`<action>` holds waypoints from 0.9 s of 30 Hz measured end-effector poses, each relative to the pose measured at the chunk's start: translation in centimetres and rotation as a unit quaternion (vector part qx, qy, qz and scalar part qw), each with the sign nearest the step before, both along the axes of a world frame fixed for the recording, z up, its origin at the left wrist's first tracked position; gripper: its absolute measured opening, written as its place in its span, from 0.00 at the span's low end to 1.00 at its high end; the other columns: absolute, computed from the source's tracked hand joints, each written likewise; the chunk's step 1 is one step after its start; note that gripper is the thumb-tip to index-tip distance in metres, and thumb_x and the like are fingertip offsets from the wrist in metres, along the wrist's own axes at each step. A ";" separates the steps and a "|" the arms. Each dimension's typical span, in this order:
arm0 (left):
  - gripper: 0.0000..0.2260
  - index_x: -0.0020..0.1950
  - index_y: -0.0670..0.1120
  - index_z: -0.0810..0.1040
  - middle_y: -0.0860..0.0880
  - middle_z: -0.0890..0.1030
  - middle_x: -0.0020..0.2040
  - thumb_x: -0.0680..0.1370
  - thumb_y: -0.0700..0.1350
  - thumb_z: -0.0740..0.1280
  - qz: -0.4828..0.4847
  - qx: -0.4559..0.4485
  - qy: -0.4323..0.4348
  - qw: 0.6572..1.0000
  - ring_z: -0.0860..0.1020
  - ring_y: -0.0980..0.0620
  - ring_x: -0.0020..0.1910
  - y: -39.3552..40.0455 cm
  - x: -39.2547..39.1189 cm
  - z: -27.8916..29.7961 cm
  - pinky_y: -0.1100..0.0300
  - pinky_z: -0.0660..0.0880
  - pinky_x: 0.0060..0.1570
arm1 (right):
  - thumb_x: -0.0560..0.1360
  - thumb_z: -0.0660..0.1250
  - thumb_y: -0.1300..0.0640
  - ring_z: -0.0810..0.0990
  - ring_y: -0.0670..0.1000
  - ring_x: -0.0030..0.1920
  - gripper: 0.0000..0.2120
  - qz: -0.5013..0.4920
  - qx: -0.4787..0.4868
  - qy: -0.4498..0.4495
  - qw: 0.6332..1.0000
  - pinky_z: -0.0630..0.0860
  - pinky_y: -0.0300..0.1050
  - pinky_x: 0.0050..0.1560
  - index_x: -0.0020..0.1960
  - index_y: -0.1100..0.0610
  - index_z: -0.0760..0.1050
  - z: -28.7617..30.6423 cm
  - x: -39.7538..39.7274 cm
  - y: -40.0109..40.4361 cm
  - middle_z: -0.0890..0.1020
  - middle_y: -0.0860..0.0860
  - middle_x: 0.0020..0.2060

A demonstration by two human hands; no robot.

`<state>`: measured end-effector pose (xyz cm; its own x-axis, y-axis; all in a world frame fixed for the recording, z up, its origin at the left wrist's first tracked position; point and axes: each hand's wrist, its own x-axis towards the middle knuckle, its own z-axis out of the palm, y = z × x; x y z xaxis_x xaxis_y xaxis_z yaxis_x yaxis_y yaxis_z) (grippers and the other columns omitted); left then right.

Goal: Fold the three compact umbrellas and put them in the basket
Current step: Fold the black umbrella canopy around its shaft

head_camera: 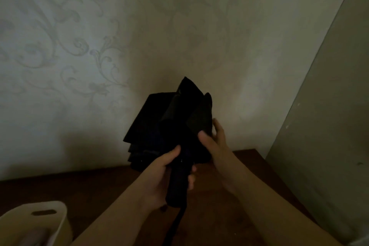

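A dark compact umbrella (169,124) is held upright in front of me, its canopy collapsed into loose flaps that stick out to the left and upward. My left hand (163,173) grips its thick dark handle from the left, fingers wrapped round it. My right hand (214,142) holds the canopy folds on the right side, thumb pressed on the front of the fabric and fingers behind. A cream basket (50,217) with a slot handle stands at the lower left; its inside is mostly out of view. A dark strap hangs down from the handle.
A dark brown wooden table (89,185) lies under my hands and runs back to a patterned wallpaper wall (79,46). A plain pale panel or door (329,126) rises at the right edge.
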<state>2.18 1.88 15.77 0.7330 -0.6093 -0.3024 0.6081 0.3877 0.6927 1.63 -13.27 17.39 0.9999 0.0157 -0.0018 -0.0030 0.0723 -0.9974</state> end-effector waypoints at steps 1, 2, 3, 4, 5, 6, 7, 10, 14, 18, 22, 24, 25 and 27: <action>0.18 0.54 0.40 0.78 0.42 0.78 0.38 0.71 0.52 0.67 0.009 0.006 -0.002 1.000 0.74 0.48 0.30 0.0 0.0 0.0 0.57 0.75 0.31 | 0.64 0.75 0.41 0.71 0.47 0.65 0.48 0.026 -0.019 -0.024 0.999 0.73 0.49 0.63 0.72 0.32 0.45 0.0 -0.3 0.2 0.66 0.45 0.70; 0.18 0.54 0.40 0.79 0.42 0.78 0.39 0.71 0.52 0.67 0.018 0.018 -0.008 1.000 0.74 0.48 0.31 -0.2 -0.1 0.1 0.56 0.74 0.31 | 0.65 0.76 0.44 0.72 0.46 0.65 0.50 0.039 -0.049 -0.039 0.997 0.75 0.47 0.61 0.72 0.31 0.43 -0.3 -0.3 0.6 0.66 0.44 0.68; 0.18 0.54 0.40 0.79 0.42 0.78 0.40 0.71 0.52 0.67 0.027 0.029 -0.015 0.999 0.74 0.48 0.30 -0.4 -0.2 0.1 0.57 0.74 0.29 | 0.66 0.76 0.46 0.72 0.47 0.65 0.50 0.028 -0.070 -0.049 0.996 0.76 0.48 0.61 0.71 0.30 0.42 -0.5 -0.3 1.1 0.66 0.44 0.68; 0.18 0.53 0.40 0.79 0.42 0.77 0.40 0.72 0.52 0.67 0.035 0.035 -0.022 0.999 0.73 0.49 0.29 -0.7 -0.3 0.1 0.58 0.73 0.27 | 0.68 0.75 0.47 0.72 0.48 0.65 0.47 -0.007 -0.070 -0.053 0.996 0.76 0.50 0.61 0.71 0.29 0.42 -0.7 -0.1 1.5 0.66 0.45 0.68; 0.17 0.52 0.40 0.78 0.43 0.76 0.38 0.72 0.52 0.66 0.040 0.034 -0.029 0.998 0.72 0.50 0.27 -0.8 -0.3 0.1 0.59 0.71 0.25 | 0.72 0.72 0.48 0.73 0.50 0.64 0.42 -0.052 -0.040 -0.043 0.997 0.77 0.50 0.59 0.71 0.30 0.45 -0.6 0.1 1.8 0.68 0.46 0.67; 0.17 0.50 0.40 0.77 0.44 0.75 0.36 0.71 0.53 0.67 0.041 0.030 -0.036 0.998 0.71 0.50 0.26 -0.9 -0.3 0.2 0.61 0.69 0.24 | 0.75 0.67 0.49 0.75 0.51 0.61 0.34 -0.092 0.018 -0.019 0.995 0.79 0.48 0.54 0.72 0.35 0.51 -0.5 0.3 1.9 0.71 0.48 0.65; 0.17 0.49 0.40 0.76 0.44 0.74 0.35 0.71 0.53 0.67 0.043 0.024 -0.045 0.998 0.70 0.51 0.25 -1.0 -0.2 0.3 0.61 0.68 0.23 | 0.78 0.63 0.49 0.78 0.53 0.57 0.26 -0.120 0.095 0.015 0.988 0.79 0.46 0.47 0.73 0.43 0.58 -0.3 0.6 1.9 0.75 0.51 0.62; 0.16 0.46 0.40 0.74 0.44 0.73 0.34 0.71 0.54 0.65 0.048 -0.011 -0.069 0.996 0.68 0.51 0.23 -1.0 0.2 0.9 0.62 0.65 0.22 | 0.78 0.59 0.46 0.80 0.53 0.47 0.20 -0.098 0.213 0.088 0.968 0.77 0.46 0.41 0.65 0.56 0.73 0.2 0.2 2.2 0.81 0.55 0.52; 0.20 0.34 0.39 0.79 0.43 0.71 0.30 0.70 0.55 0.61 0.057 -0.049 -0.070 0.995 0.68 0.50 0.20 -1.4 0.4 1.5 0.62 0.64 0.22 | 0.68 0.70 0.45 0.79 0.52 0.46 0.24 -0.075 0.130 0.103 0.983 0.75 0.44 0.43 0.59 0.56 0.76 1.0 -0.3 3.2 0.80 0.52 0.48; 0.22 0.32 0.37 0.77 0.43 0.73 0.25 0.67 0.58 0.60 0.041 -0.044 -0.066 0.996 0.69 0.50 0.19 -1.8 -0.1 1.8 0.63 0.64 0.21 | 0.75 0.69 0.53 0.71 0.49 0.34 0.07 -0.088 0.052 0.122 0.987 0.69 0.41 0.33 0.45 0.57 0.76 2.1 -0.7 3.0 0.73 0.51 0.34; 0.25 0.40 0.38 0.83 0.41 0.79 0.34 0.76 0.57 0.58 0.052 0.086 -0.062 0.993 0.75 0.45 0.30 -2.5 -0.4 2.7 0.56 0.71 0.32 | 0.76 0.67 0.56 0.74 0.52 0.35 0.06 -0.135 0.014 0.102 0.986 0.70 0.42 0.30 0.44 0.59 0.77 1.9 -0.4 2.1 0.76 0.54 0.36; 0.22 0.48 0.39 0.79 0.42 0.80 0.37 0.79 0.56 0.57 0.068 0.141 -0.073 0.985 0.77 0.44 0.34 -3.2 -0.6 2.9 0.56 0.72 0.36 | 0.78 0.64 0.59 0.72 0.51 0.34 0.06 -0.160 0.023 0.150 0.975 0.69 0.40 0.29 0.45 0.59 0.77 1.9 0.1 2.0 0.74 0.54 0.34; 0.20 0.48 0.40 0.78 0.43 0.80 0.36 0.78 0.56 0.58 0.081 0.157 -0.086 0.981 0.78 0.44 0.34 -3.5 -0.7 2.8 0.56 0.72 0.36 | 0.79 0.63 0.59 0.71 0.51 0.34 0.06 -0.159 0.024 0.170 0.972 0.69 0.39 0.27 0.46 0.60 0.76 1.9 0.3 2.0 0.73 0.54 0.34; 0.17 0.44 0.43 0.80 0.44 0.80 0.32 0.76 0.56 0.63 0.121 0.189 -0.124 0.967 0.77 0.46 0.31 -3.9 -0.8 2.8 0.57 0.71 0.34 | 0.76 0.65 0.57 0.74 0.52 0.35 0.07 -0.141 0.012 0.149 0.979 0.71 0.40 0.30 0.45 0.60 0.77 1.9 0.2 1.8 0.76 0.56 0.36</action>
